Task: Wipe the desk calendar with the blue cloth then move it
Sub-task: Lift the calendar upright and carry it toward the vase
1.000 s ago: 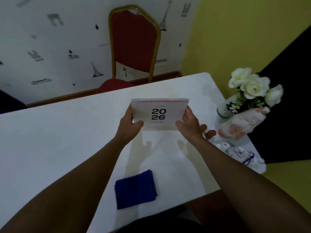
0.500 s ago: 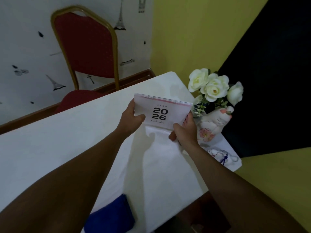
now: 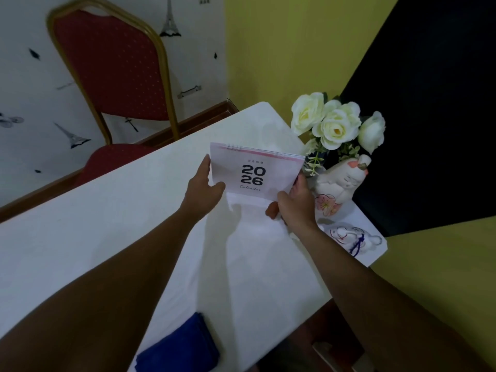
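The desk calendar (image 3: 255, 173) is white with a pink top band and "2026" printed on its front. Both hands hold it near the table's far right corner. My left hand (image 3: 202, 190) grips its left edge and my right hand (image 3: 294, 204) grips its lower right corner. Whether its base touches the table I cannot tell. The folded blue cloth (image 3: 179, 347) lies untouched at the near table edge, partly cut off by the frame bottom.
The white table (image 3: 107, 224) fills the middle of the view. White roses (image 3: 335, 124) in a vase, a ceramic figurine (image 3: 338, 186) and a small white and blue ornament (image 3: 354, 237) crowd the right corner beside the calendar. A red chair (image 3: 112, 65) stands behind the table.
Both hands have carried the calendar to the right, close to the flowers and figurine. My view has turned right, so the blue cloth now sits at the bottom edge.
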### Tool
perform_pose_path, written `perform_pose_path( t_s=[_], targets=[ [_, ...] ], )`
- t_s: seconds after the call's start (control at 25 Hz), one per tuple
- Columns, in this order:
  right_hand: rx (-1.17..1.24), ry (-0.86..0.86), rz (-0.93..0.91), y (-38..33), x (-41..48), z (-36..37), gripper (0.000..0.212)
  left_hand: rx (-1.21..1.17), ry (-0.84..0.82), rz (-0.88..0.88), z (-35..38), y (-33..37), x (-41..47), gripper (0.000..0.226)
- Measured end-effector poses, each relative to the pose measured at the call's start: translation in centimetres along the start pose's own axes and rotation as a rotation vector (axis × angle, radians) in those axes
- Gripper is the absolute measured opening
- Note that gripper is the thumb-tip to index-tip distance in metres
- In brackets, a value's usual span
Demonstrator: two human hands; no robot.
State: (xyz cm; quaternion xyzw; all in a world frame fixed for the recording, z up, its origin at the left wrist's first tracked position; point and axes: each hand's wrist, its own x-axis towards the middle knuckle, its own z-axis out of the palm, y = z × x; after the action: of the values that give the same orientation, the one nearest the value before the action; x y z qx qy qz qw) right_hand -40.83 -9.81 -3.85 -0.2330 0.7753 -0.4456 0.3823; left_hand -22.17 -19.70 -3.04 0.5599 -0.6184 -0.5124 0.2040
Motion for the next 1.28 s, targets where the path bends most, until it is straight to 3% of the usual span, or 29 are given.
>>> perform_pose_path(
  t_s=[0.2,0.76,1.28],
  targets=[
    [0.097,0.143,-0.011,-0.2,-1.4,0.9,0.061,-0.029,0.060,-0.018,0.3,-0.7,-1.3,0.072],
    [0.138,0.255,0.016,-0.6,-1.6,1.9,0.071,0.016,-0.019,0.015,1.4,1.0,1.5,0.076],
    [0.075,0.252,-0.018,-0.1,-2.1,1.5,0.073,0.182,-0.057,-0.009,0.9,1.4,2.6,0.077]
  ],
)
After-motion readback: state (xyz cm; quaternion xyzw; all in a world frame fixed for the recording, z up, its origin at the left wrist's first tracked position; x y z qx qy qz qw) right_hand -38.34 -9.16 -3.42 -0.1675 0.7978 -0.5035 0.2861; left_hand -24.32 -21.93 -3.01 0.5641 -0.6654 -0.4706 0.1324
